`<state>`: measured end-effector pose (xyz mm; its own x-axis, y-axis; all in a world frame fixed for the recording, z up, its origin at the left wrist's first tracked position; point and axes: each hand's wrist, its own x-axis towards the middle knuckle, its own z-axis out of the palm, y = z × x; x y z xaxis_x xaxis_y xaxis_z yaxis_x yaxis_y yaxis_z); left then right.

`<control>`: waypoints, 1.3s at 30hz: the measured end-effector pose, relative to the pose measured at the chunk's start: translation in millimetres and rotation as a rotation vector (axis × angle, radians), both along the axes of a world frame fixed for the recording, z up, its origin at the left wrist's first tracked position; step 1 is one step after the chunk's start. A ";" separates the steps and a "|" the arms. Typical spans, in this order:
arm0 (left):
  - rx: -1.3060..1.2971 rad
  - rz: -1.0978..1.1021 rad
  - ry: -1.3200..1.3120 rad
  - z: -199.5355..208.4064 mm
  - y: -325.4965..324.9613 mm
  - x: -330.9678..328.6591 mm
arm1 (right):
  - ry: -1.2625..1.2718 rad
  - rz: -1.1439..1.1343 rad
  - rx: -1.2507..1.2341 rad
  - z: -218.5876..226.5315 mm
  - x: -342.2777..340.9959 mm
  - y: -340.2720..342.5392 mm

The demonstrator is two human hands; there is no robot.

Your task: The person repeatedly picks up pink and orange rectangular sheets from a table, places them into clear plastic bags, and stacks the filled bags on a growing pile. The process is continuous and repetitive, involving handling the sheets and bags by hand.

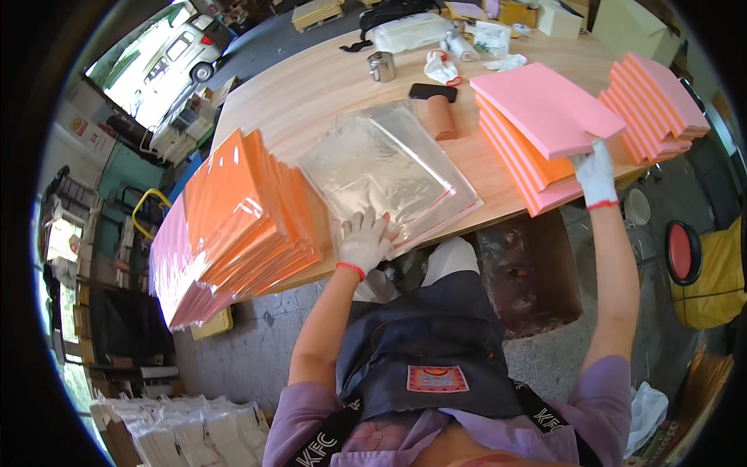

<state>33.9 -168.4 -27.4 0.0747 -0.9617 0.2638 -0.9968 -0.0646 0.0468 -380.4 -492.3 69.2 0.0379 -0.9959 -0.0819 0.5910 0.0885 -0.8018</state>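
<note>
My left hand (364, 241), in a white glove with a red cuff, lies with fingers spread on the near edge of a pile of clear plastic bags (381, 167). My right hand (595, 173), gloved alike, grips the near right corner of a pink paper bundle (545, 105). That bundle tops a stack of alternating orange and pink bundles (510, 156), and its gripped corner looks slightly raised. To the left of the bags stands a pile of orange bundles in clear wrapping (233, 210), with wrapped pink ones (171, 257) beside it.
Another orange and pink stack (654, 105) stands at the table's right end. Beyond the bags are a brown cylinder (440, 117), a dark phone (433, 92), a metal mug (381, 67) and a spare glove (442, 68). An open cardboard box (556, 272) sits below the table edge.
</note>
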 end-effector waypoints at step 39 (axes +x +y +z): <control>-0.232 0.567 0.594 32.7 22.0 10.9 | -0.231 0.551 0.332 -113.5 84.7 259.0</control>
